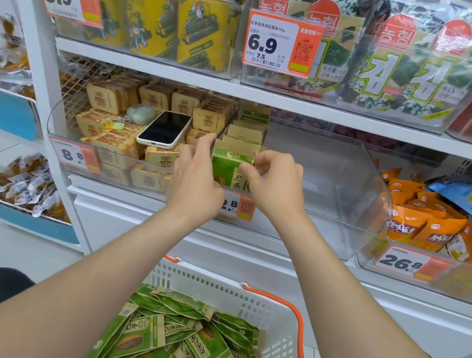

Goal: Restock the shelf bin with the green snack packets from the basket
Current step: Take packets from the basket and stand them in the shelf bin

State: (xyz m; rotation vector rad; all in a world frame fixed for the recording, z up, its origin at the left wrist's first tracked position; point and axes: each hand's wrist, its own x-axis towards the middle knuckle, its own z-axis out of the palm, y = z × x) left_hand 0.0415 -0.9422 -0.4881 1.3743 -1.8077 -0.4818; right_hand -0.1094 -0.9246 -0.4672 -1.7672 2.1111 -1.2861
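We are mid-placement: both hands are seating one green packet (230,170) upright at the front left of the clear shelf bin (333,171), just in front of the short row of packets (244,135) standing in the bin's left side. Right hand (276,184) is pinching the packet's top right corner between thumb and forefinger; left hand (197,182) is gripping its left edge, fingers curled, index finger up along the bin's left wall. Most of the bin, to the right of that row, is looking bare. The basket (249,301) is sitting below and in front of the bin, with the loose green packets (184,341) piled in it, so we are judging the task early. A phone (164,128) is lying just left of the bin on tan packs. Next we are needing to let go, reach down below the bin for more, and start a second row.
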